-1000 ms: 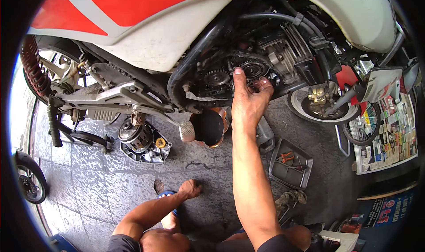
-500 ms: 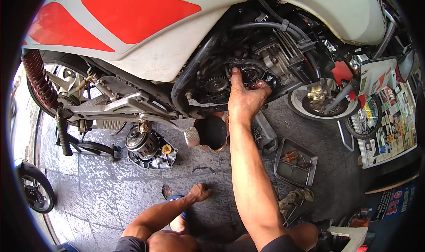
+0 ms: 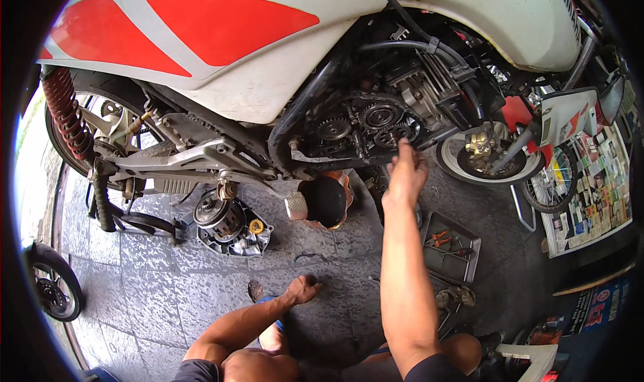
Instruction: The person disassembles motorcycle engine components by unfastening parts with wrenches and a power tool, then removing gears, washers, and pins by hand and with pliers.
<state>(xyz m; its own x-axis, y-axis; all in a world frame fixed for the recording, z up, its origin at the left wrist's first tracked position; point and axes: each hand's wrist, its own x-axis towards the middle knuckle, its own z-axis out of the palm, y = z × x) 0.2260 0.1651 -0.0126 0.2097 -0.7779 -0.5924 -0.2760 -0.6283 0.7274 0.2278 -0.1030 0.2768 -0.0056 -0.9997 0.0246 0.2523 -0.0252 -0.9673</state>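
Note:
My right hand (image 3: 406, 175) is raised beside the opened engine of a motorcycle (image 3: 268, 87), its fingers stretched toward the lower front gear (image 3: 390, 138). Nothing shows in it, and I cannot tell whether a fingertip touches the gear. Just above sits a larger round gear (image 3: 381, 116), with a toothed gear (image 3: 333, 128) to its left. My left hand (image 3: 303, 289) is curled closed, low over the floor, holding nothing that I can see; its forearm lies across my knee.
A removed engine cover (image 3: 231, 244) carries a clutch basket (image 3: 220, 220) and a small yellow gear (image 3: 256, 227). Below the engine stands a cut-open container (image 3: 348, 195). Right of my forearm lie a metal tray (image 3: 477, 244) with orange-handled pliers (image 3: 440, 239) and a crumpled rag (image 3: 456, 297).
My right hand has come off the round gear and moved right and down, uncovering the gears. My left hand stays put. The view has shifted slightly.

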